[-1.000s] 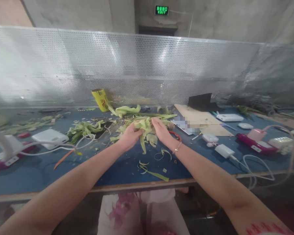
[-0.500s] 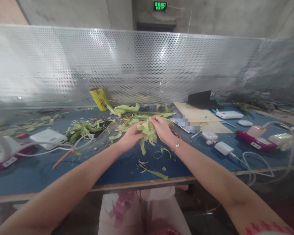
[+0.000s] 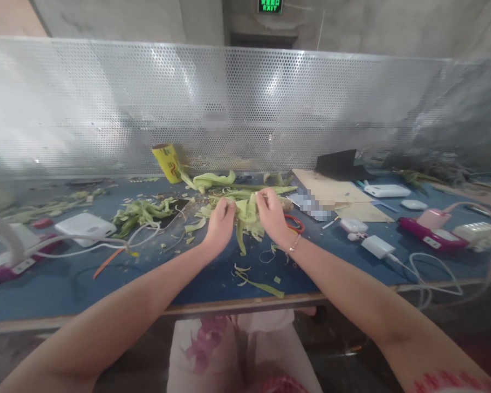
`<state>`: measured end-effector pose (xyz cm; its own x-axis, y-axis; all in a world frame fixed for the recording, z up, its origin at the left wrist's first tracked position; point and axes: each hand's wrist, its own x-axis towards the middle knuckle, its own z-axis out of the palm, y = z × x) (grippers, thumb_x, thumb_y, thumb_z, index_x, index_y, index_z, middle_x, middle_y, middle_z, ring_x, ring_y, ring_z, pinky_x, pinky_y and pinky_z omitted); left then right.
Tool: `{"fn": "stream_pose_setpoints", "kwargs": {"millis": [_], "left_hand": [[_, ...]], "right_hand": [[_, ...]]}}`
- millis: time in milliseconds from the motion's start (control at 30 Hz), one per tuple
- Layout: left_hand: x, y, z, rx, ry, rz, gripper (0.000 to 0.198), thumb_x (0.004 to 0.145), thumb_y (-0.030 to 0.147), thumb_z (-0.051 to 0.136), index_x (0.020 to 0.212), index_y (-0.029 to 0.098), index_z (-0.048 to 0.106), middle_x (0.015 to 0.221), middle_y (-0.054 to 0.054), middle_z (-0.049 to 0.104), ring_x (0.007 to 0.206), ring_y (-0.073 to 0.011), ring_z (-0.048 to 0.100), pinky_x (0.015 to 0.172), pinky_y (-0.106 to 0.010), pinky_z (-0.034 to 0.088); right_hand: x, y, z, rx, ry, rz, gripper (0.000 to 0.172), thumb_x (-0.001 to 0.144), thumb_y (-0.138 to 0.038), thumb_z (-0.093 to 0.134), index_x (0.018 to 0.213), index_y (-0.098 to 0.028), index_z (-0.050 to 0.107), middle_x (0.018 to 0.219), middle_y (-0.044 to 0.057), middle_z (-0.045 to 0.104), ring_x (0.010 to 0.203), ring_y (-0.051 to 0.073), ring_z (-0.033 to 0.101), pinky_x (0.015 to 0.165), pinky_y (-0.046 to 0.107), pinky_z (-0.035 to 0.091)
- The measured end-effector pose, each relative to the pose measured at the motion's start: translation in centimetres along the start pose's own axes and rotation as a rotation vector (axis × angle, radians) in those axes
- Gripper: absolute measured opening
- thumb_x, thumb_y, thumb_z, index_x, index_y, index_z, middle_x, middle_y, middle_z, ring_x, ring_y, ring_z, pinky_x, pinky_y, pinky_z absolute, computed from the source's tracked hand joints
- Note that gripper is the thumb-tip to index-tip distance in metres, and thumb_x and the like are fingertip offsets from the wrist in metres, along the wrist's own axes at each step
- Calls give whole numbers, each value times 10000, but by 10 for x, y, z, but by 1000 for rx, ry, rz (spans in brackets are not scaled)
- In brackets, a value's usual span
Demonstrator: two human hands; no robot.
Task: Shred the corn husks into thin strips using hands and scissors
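Pale green leaves (image 3: 249, 219), bunched and folded with strips hanging down, are held above the desk between my two hands. My left hand (image 3: 221, 222) is closed at the bunch's left edge, thumb and fingers pressed together. On the other side my right hand (image 3: 271, 214), with a thin bracelet at the wrist, pinches the upper right part of the leaves. The exact grip points are partly hidden by my fingers. Behind the hands lie long green leaf stalks (image 3: 213, 180). Thin leaf scraps (image 3: 265, 287) are on the desk in front.
A yellow tube (image 3: 167, 162) leans by the perforated metal screen (image 3: 213, 93). More leaves (image 3: 141, 215) lie on a dark phone at left. Red-handled scissors (image 3: 295, 222), a cardboard sheet (image 3: 331, 188), white chargers (image 3: 377, 246) and purple power strips (image 3: 429, 233) with looping cables surround the hands.
My hands have moved apart, the left one shifting slightly left of the bunch. The leaves between them are now spread wider. The view has tilted down slightly.
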<state>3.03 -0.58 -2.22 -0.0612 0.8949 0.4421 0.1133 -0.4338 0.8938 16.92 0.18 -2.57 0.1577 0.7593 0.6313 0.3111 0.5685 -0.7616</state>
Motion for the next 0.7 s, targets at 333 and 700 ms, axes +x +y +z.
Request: {"fn": "stream_pose_setpoints", "kwargs": {"millis": [333,700], "left_hand": [[-4,-3,6,59,57,40,191,829,190,479,658,209,397,605,39,358,604,-121,333,587,-247,264],[-4,-11,7,54,69,54,148,869,275,424,736,212,441,634,35,424,578,-107,390,548,-231,293]], "right_hand": [[-13,-6,9,-17,20,-108,139,901,-329,344,820,-227,392,597,-44,382,513,121,404,520,275,340],[-15,-3,12,-81,-15,-173,116,894,-315,354,854,-217,401,638,-33,439,548,124,441,572,276,351]]}}
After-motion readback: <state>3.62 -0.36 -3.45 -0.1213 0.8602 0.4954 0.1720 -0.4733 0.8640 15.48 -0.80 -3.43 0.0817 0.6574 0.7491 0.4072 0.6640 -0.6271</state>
